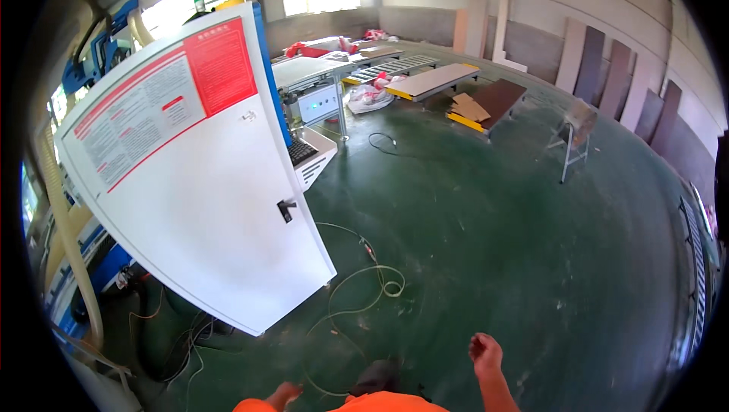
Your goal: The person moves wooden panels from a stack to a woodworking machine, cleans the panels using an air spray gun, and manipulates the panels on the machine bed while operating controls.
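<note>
My right hand [486,353] hangs in front of me at the lower middle, over the green floor. Its fingers are curled in, and I see nothing in them. Low at the bottom edge, beside my orange clothing, is my left hand [285,394]; it is small and smeared, so its fingers cannot be read. Neither hand touches anything that I can see. Nearest to the left hand are a thin pale hose [357,310] looped on the floor and a large white cabinet [205,214] with a black handle [286,211] and a red-and-white notice panel [171,97].
Blue machinery and a beige duct [74,268] stand at the left, with loose cables [190,344] below. A keyboard [301,151] and control box [317,104] sit behind the cabinet. Low platforms [437,79], a metal stand [573,135] and leaning boards [588,59] are farther off.
</note>
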`<state>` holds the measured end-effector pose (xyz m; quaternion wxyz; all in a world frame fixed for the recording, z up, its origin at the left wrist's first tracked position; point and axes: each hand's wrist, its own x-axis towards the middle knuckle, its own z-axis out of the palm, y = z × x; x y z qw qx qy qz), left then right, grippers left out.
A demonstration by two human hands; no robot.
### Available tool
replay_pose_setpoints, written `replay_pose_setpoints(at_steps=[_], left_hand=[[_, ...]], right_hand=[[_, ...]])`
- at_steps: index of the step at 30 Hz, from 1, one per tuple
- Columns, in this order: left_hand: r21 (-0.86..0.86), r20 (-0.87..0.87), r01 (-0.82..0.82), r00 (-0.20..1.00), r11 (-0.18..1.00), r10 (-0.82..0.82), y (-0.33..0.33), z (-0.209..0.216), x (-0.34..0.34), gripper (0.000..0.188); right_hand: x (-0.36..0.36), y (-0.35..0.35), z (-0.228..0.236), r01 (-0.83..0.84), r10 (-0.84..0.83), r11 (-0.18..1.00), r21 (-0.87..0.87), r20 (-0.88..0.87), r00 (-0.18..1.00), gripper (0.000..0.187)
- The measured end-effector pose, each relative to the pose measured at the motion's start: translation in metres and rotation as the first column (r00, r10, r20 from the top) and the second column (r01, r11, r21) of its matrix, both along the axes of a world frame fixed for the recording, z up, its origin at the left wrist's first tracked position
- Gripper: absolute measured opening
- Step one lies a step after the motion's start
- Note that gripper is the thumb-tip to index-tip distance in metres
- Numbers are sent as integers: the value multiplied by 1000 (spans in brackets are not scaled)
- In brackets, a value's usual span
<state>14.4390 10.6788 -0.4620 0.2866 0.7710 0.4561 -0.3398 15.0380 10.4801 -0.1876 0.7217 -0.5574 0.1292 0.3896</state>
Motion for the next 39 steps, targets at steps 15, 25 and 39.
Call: replay_pose_setpoints(at_steps=[15, 25, 39], left_hand=[[18, 727, -300, 658, 954, 193, 484, 166, 693, 46], [-52, 411, -446, 806, 894, 426, 744, 87, 794, 52], [224, 402, -734, 669, 641, 625, 939, -72, 784, 27]], right_hand=[[394, 279, -214, -413, 994, -20, -911, 27, -108, 8], [688, 724, -264, -335, 954, -118, -935, -13, -300, 18], [749, 1517, -135, -598, 793, 318, -736, 553, -258, 28]])
